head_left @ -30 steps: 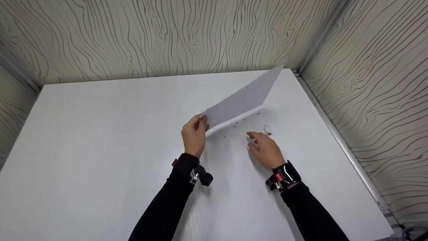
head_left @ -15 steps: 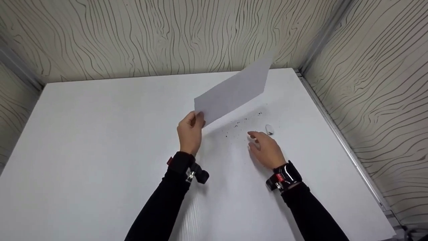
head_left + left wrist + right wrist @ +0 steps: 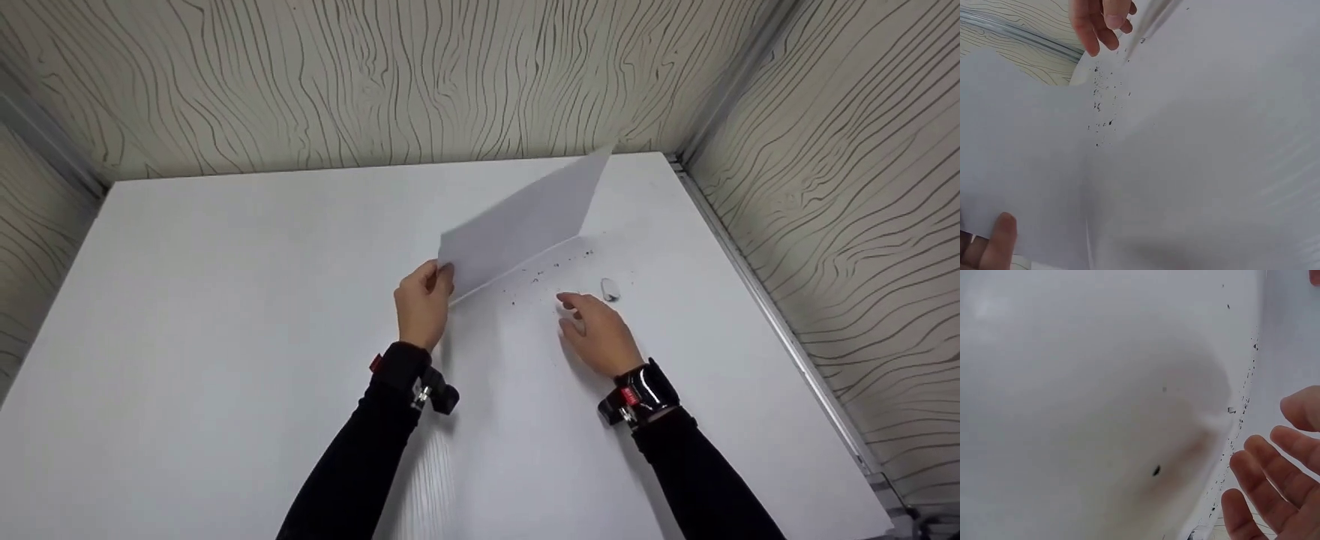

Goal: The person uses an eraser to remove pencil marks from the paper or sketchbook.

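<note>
My left hand (image 3: 422, 304) pinches the near end of a stiff white paper sheet (image 3: 517, 225), thumb on its face. The sheet stands on edge, leaning, its lower edge at the tabletop. Dark crumbs (image 3: 556, 265) lie scattered along that edge; in the left wrist view the specks (image 3: 1098, 106) run beside the paper (image 3: 1027, 146). My right hand (image 3: 600, 336) hovers low or rests by the crumbs, fingers loosely bent and holding nothing. Just beyond it lies a small whitish rounded piece (image 3: 610, 290) with a dark smudge, perhaps an eraser.
The white tabletop (image 3: 247, 315) spreads under both arms. Wood-grain patterned walls (image 3: 420, 82) close off the back and the sides. Along the right edge runs a metal rail (image 3: 780, 330), with dark cables (image 3: 934, 517) at the lower right corner.
The left hand has shifted slightly left. The paper rose off the table half a second ago and is now down again, left of the crumbs. My right hand has stayed almost still.
</note>
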The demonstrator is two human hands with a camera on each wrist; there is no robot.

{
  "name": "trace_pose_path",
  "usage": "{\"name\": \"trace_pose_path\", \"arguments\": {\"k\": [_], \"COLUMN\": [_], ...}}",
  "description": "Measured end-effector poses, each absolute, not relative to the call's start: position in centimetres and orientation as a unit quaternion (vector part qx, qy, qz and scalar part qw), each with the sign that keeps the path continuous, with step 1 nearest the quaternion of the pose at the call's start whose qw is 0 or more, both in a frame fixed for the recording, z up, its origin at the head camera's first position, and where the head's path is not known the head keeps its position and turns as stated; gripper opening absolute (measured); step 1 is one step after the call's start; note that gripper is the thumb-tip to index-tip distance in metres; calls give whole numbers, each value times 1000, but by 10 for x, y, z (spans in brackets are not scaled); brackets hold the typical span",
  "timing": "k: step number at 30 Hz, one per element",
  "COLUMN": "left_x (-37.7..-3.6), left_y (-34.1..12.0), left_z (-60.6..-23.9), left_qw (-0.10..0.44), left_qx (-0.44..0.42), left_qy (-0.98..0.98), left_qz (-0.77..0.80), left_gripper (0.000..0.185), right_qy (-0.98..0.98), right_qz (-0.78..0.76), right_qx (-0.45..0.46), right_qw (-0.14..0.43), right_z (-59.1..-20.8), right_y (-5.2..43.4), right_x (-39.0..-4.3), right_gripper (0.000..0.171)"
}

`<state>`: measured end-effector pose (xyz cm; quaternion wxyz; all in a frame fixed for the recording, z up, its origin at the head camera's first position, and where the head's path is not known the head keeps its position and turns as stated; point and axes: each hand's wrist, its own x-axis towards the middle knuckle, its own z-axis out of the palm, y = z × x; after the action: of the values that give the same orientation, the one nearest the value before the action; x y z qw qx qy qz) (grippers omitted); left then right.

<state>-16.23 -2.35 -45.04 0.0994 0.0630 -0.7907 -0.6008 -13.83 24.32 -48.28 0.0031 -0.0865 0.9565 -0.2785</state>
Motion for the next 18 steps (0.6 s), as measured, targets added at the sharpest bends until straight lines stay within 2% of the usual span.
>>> {"name": "trace_pose_path", "arguments": {"k": [5,10,13,18], "left_x": [-165,-163,-160,-151], "left_y": [-51,-100,-131,-173], "left_z": [-435,-419,-413,-417], "left_qw": [115,119,94,20], "left_qx": [70,98,128,164], "left_qy": [-742,-734,-744,-788], "left_qz": [-657,-661,-649,-593], "left_gripper": [21,22,14,25], "right_qy": [955,956,955,955], "right_qz": [-283,-280,-281,-279], "right_qx": [-88,-90,-91,-93], "right_qw": [9,16,19,16], "right_z": [-481,-478,-477,-478], "right_y": [246,251,254,260], "right_x": [-141,-144,-146,-146], "right_gripper": [43,43,43,44]}}
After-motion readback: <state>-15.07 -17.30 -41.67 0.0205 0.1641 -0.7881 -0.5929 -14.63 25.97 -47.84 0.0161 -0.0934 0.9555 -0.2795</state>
